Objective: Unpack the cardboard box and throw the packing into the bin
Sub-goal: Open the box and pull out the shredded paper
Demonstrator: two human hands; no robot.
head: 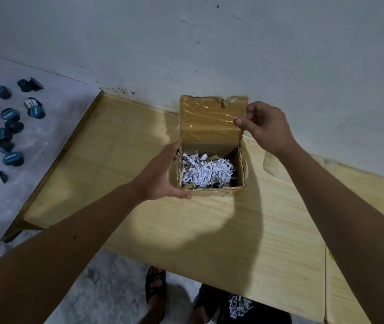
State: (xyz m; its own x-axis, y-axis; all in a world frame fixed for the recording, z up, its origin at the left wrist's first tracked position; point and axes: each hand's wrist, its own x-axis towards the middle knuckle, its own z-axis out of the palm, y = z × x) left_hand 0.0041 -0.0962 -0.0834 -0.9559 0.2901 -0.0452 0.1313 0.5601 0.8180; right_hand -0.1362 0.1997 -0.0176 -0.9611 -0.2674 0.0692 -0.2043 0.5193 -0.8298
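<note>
A small cardboard box (212, 192) stands on the wooden table (209, 230) near the wall, its top open. Shredded white paper (206, 170) fills it. The taped lid flap (212, 118) stands upright at the far side. My right hand (264, 127) pinches the flap's right edge between thumb and fingers. My left hand (160, 176) grips the box's left side, thumb along the front lower corner. A dark bin (254, 307) sits on the floor below the table's near edge, with some shredded paper (240, 306) inside.
Several dark teal capsules (13, 157) lie scattered on a white surface (45, 127) at the left. A grey wall (209, 43) runs behind the table. My sandalled foot (154, 288) stands on the floor beside the bin.
</note>
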